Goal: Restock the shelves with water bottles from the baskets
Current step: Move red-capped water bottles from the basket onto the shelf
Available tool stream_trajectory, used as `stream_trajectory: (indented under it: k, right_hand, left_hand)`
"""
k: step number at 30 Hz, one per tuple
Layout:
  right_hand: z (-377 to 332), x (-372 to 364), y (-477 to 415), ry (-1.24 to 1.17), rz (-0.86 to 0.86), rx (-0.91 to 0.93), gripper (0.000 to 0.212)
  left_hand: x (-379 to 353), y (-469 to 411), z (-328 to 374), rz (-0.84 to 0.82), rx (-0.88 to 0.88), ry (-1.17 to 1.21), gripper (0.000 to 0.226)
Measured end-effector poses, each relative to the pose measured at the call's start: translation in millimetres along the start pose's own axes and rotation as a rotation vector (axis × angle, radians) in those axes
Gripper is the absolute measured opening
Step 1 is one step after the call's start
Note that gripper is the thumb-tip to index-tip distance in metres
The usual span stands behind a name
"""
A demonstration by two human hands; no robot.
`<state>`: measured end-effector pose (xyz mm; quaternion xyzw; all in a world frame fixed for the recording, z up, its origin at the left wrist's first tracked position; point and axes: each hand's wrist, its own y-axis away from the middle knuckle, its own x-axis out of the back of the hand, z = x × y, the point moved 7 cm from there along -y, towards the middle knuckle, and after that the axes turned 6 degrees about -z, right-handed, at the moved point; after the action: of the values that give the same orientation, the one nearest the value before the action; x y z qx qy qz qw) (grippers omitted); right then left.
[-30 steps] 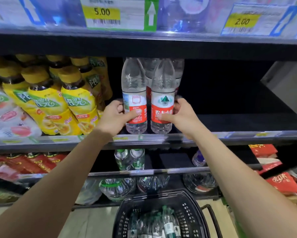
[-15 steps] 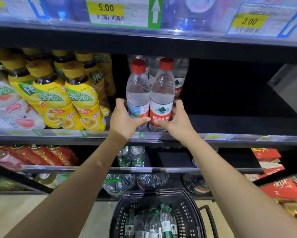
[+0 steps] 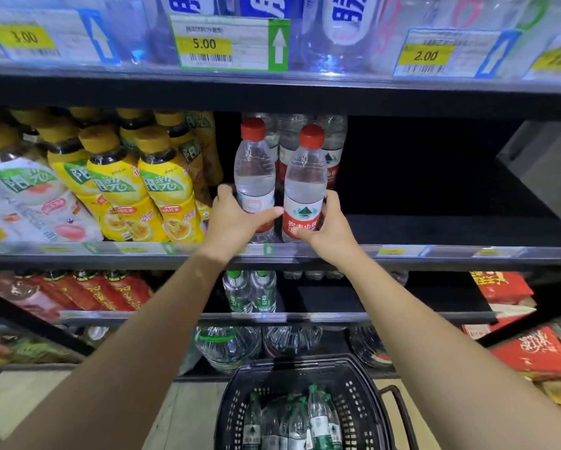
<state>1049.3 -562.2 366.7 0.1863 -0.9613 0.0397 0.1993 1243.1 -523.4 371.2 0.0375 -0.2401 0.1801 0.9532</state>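
Progress: partway | your left hand [image 3: 230, 219] grips one red-capped bottle [image 3: 254, 180], right hand [image 3: 328, 228] grips the other bottle [image 3: 305, 190], both upright at the shelf [image 3: 435, 251] front | left: green-capped bottles [image 3: 292, 420] wait in the basket [image 3: 354, 391].

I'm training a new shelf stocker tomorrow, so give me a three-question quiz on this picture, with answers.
1. True or false: the left hand grips the left red-capped bottle and the right hand grips the right red-capped bottle, both upright at the front of the shelf.
2. What cap colour do the basket bottles in the black basket have? A red, B green, C yellow.
3. Fill in: the juice bottles just left of the held water have ___ caps.

Key: 1 true; 2 B; 3 yellow.
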Motion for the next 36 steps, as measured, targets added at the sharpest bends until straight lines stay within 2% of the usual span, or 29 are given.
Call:
stream_trajectory:
  k: [3,5,7,9,11,12,14,16,19,23,28,31,33,36]
  right_hand:
    - [-4.8,0.6,5.1,0.043,0.033,0.006,0.070]
    - [-6.5,0.9,7.5,0.055,0.051,0.010,0.073]
    - [-6.9,1.3,9.1,0.053,0.059,0.007,0.074]
    - [-6.5,2.0,9.8,0.049,0.061,0.002,0.074]
    - [-7.1,2.0,9.7,0.064,0.058,0.006,0.074]
    - [-7.2,1.7,9.6,0.071,0.057,0.004,0.074]
    - [-7.2,1.4,9.8,0.075,0.060,-0.004,0.074]
    - [-7.3,1.1,9.6,0.087,0.065,-0.014,0.073]
    - [-7.6,2.0,8.5,0.152,0.097,-0.039,0.068]
    - [-0.3,5.5,8.4,0.185,0.181,-0.117,0.056]
    - [0.0,3.0,-2.5,0.200,0.159,-0.104,0.052]
    - [1.8,1.4,-11.1,0.167,0.181,-0.110,0.051]
    - [4.1,0.3,-14.7,0.135,0.215,-0.129,0.051]
    - [5.7,-1.2,-20.6,0.115,0.240,-0.126,0.051]
  left_hand:
    - [1.3,6.4,0.4,0.147,-0.077,0.013,0.068]
    - [3.6,3.4,4.4,0.054,-0.119,0.021,0.056]
    - [4.3,-8.9,1.6,-0.163,-0.076,0.043,0.055]
    - [6.4,-17.8,1.2,-0.386,-0.025,0.011,0.069]
    - [11.4,-21.3,3.7,-0.447,0.011,-0.109,0.101]
    - [12.6,-19.2,4.8,-0.417,0.034,-0.158,0.105]
    - [10.2,-11.7,5.2,-0.243,0.028,-0.182,0.089]
    - [4.4,2.3,5.8,-0.049,-0.048,-0.114,0.077]
    - [2.5,15.0,1.1,0.087,-0.131,-0.016,0.063]
    - [8.5,3.3,-0.8,-0.032,-0.146,-0.073,0.055]
    - [11.2,-12.7,-8.5,-0.208,-0.077,-0.032,0.070]
    - [8.0,-10.5,-5.6,-0.150,-0.059,-0.073,0.075]
    - [7.6,-7.1,-2.2,-0.062,-0.075,-0.105,0.070]
    - [4.3,-8.6,-3.6,-0.046,-0.084,-0.068,0.065]
